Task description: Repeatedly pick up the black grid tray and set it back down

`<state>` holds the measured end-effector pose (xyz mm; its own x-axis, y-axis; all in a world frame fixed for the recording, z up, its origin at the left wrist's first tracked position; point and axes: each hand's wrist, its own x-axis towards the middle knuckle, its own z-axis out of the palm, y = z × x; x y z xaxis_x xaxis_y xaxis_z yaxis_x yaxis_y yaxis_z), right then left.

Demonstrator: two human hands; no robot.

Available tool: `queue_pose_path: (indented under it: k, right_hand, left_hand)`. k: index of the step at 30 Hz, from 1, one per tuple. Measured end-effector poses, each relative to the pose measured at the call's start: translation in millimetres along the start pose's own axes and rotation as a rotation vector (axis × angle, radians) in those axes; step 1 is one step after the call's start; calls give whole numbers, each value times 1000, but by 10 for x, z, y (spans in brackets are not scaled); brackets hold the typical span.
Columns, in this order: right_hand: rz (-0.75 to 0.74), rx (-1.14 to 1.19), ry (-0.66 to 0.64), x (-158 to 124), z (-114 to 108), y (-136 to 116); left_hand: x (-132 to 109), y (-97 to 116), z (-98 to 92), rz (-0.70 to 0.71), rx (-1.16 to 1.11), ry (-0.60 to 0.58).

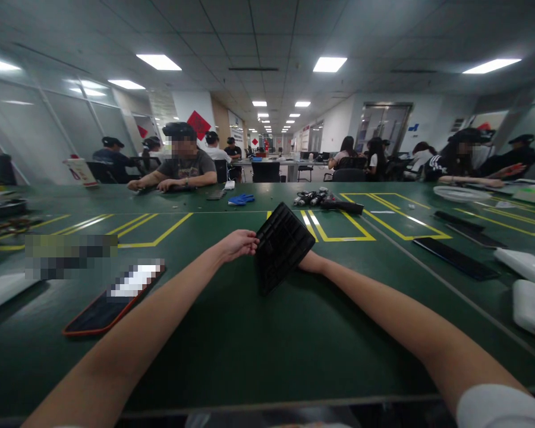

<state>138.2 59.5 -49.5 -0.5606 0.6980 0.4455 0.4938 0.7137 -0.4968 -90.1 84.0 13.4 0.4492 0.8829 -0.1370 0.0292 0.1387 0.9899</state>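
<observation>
A flat black rectangular panel [284,246], its face divided by a grid of ridges, is held tilted above the green table [232,351]. I cannot make out exactly what kind of thing it is. My left hand [241,245] has its fingers closed at the panel's left edge. Behind the lower right side, my right hand [311,262] supports the panel, with most of its fingers hidden. To the left of my left forearm lies a phone [93,312] in an orange-edged case, its screen partly lit.
Dark flat bars [455,257] and white devices [532,303] lie at the right. Ahead are blue gloves [241,200] and a bundle of cables [314,198]. Yellow tape [345,239] marks the tabletop. A person [185,157] sits across the table; others sit further back.
</observation>
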Motion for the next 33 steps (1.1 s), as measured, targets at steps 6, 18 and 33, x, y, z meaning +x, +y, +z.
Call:
queue_pose_path:
  k: [6,18,33]
  right_hand:
    - [-31,-4,3,13,15,27]
    - [-6,29,26,16,36,23]
    - [-40,80,30,20,33,63]
  left_hand:
    - [-44,-37,39,9,151,-143]
    - [16,-131,70,125,264,-116]
    - [-4,-113,120,168,373,-111]
